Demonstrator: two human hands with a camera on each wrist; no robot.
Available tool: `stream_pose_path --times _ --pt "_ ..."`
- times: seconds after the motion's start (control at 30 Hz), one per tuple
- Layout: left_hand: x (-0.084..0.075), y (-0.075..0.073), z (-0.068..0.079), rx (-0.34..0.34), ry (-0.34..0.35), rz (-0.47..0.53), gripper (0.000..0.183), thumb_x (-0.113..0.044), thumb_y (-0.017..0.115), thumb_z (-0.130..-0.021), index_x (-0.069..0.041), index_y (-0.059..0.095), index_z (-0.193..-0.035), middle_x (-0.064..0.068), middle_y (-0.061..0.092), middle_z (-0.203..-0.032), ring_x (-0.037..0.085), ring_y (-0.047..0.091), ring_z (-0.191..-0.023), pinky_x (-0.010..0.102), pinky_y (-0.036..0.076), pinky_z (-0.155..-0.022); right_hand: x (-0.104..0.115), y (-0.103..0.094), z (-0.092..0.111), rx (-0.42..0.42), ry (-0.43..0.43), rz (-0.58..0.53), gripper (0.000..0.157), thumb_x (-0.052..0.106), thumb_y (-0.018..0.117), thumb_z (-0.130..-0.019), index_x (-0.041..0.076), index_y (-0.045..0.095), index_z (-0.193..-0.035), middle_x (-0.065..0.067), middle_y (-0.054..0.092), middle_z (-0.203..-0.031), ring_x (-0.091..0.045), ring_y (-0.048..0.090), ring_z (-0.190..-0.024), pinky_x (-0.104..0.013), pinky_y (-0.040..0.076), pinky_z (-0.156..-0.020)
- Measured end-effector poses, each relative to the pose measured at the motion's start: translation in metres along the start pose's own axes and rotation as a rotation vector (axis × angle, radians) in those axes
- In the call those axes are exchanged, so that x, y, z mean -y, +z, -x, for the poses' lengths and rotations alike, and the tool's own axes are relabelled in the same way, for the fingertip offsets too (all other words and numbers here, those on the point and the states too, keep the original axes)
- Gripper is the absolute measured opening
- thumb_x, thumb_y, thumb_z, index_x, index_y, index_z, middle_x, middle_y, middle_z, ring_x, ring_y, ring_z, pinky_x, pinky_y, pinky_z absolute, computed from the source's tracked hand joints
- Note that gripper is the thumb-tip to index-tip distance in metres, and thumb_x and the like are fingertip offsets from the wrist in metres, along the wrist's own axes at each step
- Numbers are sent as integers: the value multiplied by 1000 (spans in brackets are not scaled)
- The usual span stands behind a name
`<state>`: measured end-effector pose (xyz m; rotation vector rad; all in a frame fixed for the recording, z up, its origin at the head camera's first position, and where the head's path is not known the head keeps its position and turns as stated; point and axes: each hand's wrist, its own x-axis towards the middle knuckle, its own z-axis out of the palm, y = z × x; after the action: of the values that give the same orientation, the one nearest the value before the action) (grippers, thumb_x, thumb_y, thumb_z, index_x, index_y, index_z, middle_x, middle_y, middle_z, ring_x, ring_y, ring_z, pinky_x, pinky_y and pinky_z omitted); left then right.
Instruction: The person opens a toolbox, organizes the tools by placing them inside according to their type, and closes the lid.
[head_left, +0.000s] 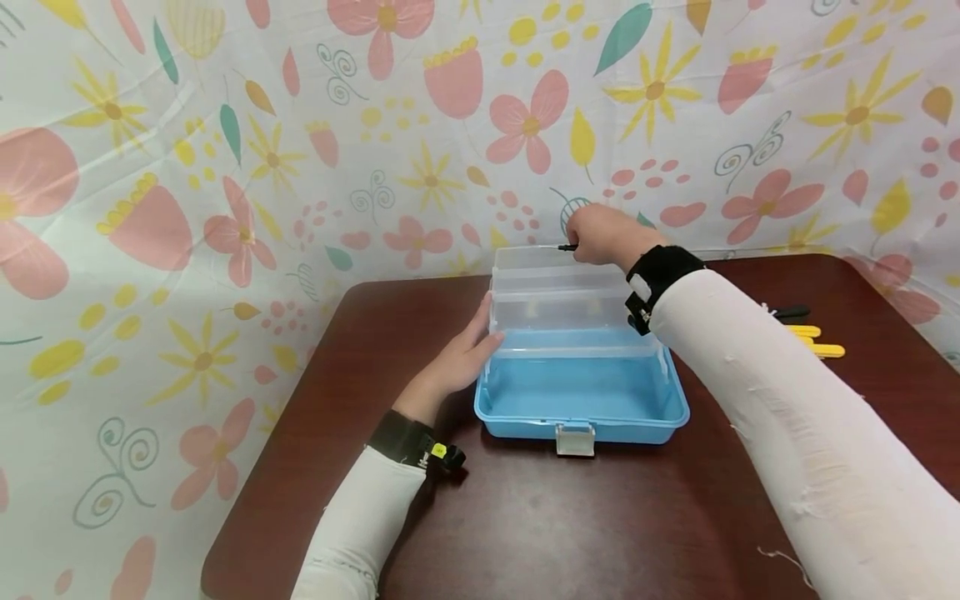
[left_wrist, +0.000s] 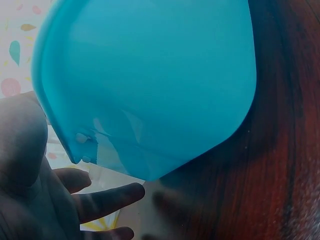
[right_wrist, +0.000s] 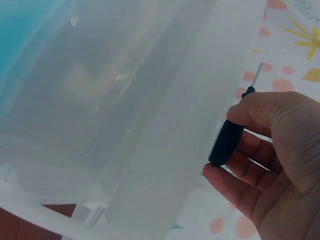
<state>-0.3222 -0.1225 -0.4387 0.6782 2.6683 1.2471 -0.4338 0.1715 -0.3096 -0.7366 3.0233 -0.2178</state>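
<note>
Blue toolbox (head_left: 517, 428) on the table (head_left: 525, 533), left hand (head_left: 462, 357) at its left side, fingers apart. Far side, right hand (head_left: 606, 235) pinches a black-handled screwdriver (right_wrist: 226, 144) beside the clear plastic top (right_wrist: 165, 120); probably light, stiff, so grab the handle.

No text, brand or number can be read in the head view or in either wrist view. A small yellow label (head_left: 438, 450) is carried on the device at the left wrist band (head_left: 400, 437); any marking on it is too small to be read. A pale patch (head_left: 640, 287) is seen at the right wrist band (head_left: 666, 268); whether lettering is borne by it cannot be determined.
</note>
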Motion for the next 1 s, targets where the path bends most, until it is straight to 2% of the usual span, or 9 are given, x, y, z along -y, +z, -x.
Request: stream_pose_path --times 0.33,0.5,0.67,0.9,1.0 --pt "-3 0 2 -2 -23 -6 75 -51 41 -109 -38 -6 -165 -17 0 -174 19 13 -161 54 21 -128 -1 9 -3 11 33 -18 8 5 62 -90 7 67 -85 -11 62 -83 -29 54 -78 -38 44 -71" --pt "-2 0 2 -3 -15 -3 74 -52 41 -109 -38 -6 -165 -16 0 -174 20 13 -161 52 21 -128 -5 13 -6 20 38 -18 6 5 63 -90 6 69 -88 -11 65 -87 -29 56 -80 -38 46 -72" --pt "-3 1 2 -1 -36 -13 73 -54 40 -108 -45 -8 -163 -14 1 -174 23 16 -161 55 22 -127 -9 13 -6 42 55 -21 4 6 64 -89 5 68 -87 -11 65 -86 -29 56 -79 -37 46 -70" --pt "-2 1 1 -5 -40 -19 74 -54 40 -108 -40 -6 -165 -11 3 -175 26 18 -160 58 24 -126 -9 12 -7 42 74 -20 4 5 64 -89 5 68 -88 -12 67 -88 -29 57 -80 -38 48 -71" --pt "-1 -1 1 -8 -48 -10 74 -54 41 -108 -43 -6 -164 -11 4 -175 27 20 -160 60 25 -124 -7 11 -8 37 73 -10 5 5 63 -90 4 68 -89 -12 67 -88 -30 57 -80 -39 48 -71"
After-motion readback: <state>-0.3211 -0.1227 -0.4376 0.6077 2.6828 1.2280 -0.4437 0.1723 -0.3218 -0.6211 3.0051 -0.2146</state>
